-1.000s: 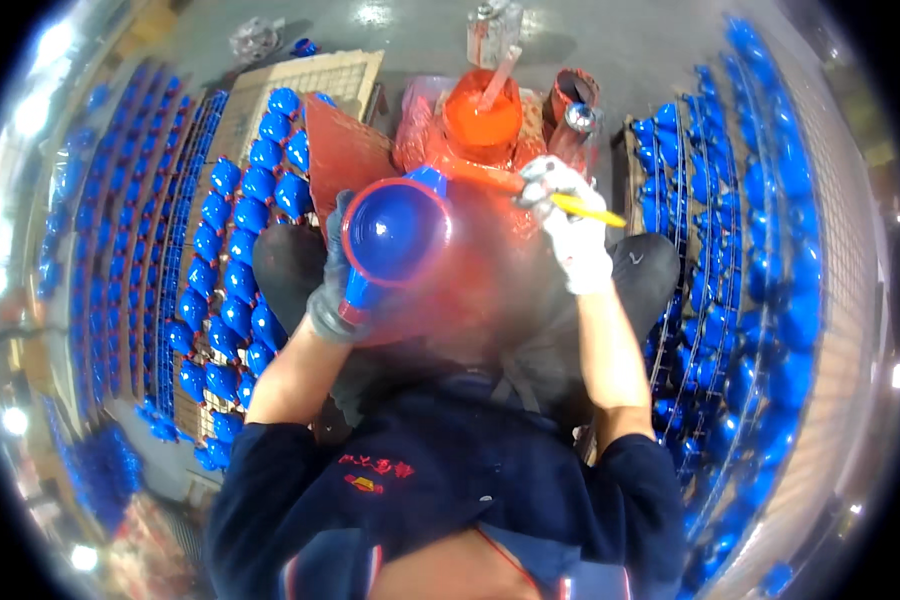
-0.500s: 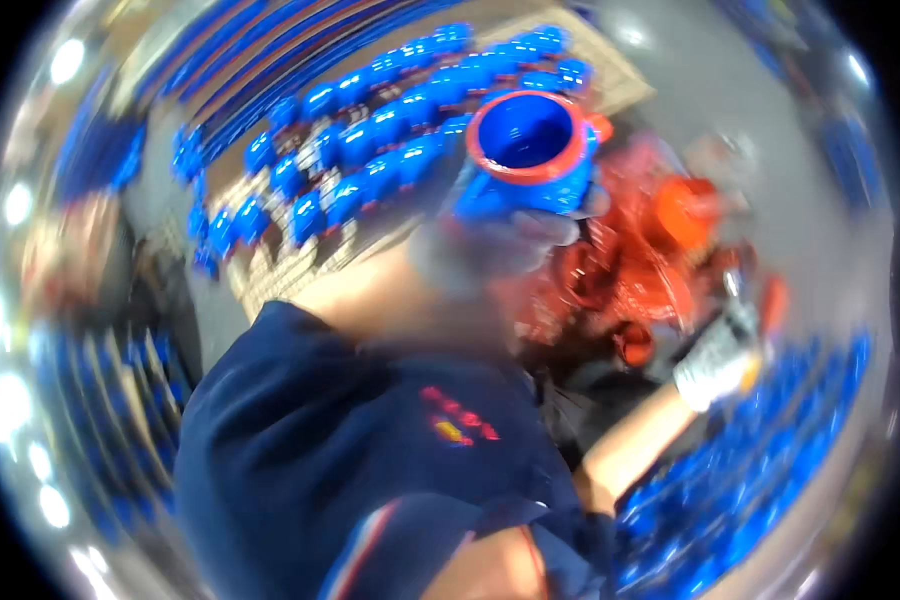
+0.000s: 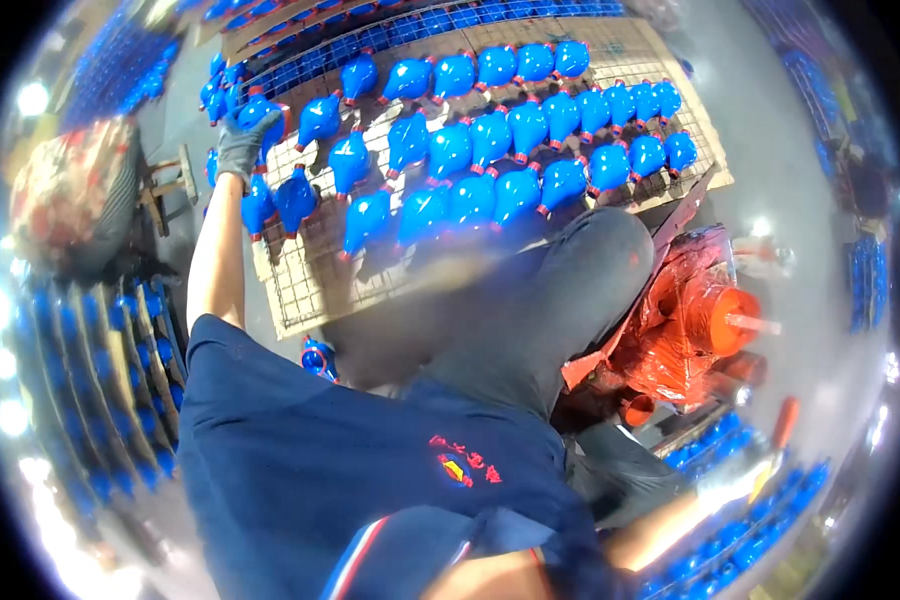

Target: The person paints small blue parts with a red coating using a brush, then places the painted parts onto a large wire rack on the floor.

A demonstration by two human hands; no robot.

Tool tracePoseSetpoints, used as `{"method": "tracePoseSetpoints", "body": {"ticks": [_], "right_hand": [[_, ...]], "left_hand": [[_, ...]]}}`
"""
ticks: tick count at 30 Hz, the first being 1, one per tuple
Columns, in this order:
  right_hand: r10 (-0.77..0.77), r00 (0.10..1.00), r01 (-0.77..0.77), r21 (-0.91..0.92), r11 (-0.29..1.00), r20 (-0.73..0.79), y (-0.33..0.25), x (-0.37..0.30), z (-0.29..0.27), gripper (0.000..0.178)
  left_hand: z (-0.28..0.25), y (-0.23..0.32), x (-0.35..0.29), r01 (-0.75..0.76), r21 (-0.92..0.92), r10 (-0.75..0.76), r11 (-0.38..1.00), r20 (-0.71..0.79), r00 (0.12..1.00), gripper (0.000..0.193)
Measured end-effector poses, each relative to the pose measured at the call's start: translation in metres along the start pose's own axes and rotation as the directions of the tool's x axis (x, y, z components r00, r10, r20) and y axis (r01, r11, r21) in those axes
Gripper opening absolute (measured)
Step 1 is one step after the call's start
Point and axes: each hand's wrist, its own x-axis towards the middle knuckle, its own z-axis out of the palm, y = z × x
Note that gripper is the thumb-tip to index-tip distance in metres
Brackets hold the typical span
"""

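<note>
My left hand (image 3: 240, 148), in a grey glove, reaches far out to the left end of a wire-mesh rack. Its fingers curl over a blue bulb-shaped casting (image 3: 262, 106) with red ends, partly covered by the glove. More blue castings (image 3: 490, 138) lie in rows beside it, their short necks painted red. At the lower right my right hand (image 3: 732, 478), in a pale glove, is blurred by glare. It grips a paintbrush (image 3: 786, 424) with a red-covered tip, pointing up and away from me.
Right of my bent knee (image 3: 600, 270) stands an orange-red paint pot (image 3: 718, 318) with a stick in it, on red-coated plastic sheeting (image 3: 660, 350). Racks of blue castings (image 3: 100, 390) stand at left; others lie at lower right. A cloth-covered bundle (image 3: 75, 190) sits at far left.
My left hand has moved from the middle to the far left with a blue casting. My right hand has dropped lower with the paintbrush. The view has shifted, showing more of the rack.
</note>
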Motion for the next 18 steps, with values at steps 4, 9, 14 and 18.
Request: {"method": "tracePoseSetpoints", "body": {"ticks": [4,9,14,18], "right_hand": [[-0.031,0.999,0.023,-0.225,0.974,-0.034,-0.006,0.005,0.027,0.028],[-0.088,0.896,0.431,-0.9,-0.073,0.436,-0.125,-0.006,0.1,0.022],[-0.209,0.971,0.101,-0.596,0.796,-0.114,-0.12,0.022,0.095,0.017],[-0.334,0.927,0.113,-0.719,0.685,-0.172,-0.179,-0.025,0.004,0.016]], "left_hand": [[0.029,-0.042,0.08,-0.034,0.541,0.067,0.84,-0.041,0.997,0.108],[0.136,0.021,0.01,-0.213,0.559,0.227,0.802,0.045,0.973,0.089],[0.228,0.12,-0.231,-0.548,-0.233,0.595,0.804,0.359,0.72,0.083],[0.219,0.203,-0.371,-0.465,-0.657,0.789,0.593,0.589,0.174,0.078]]}}
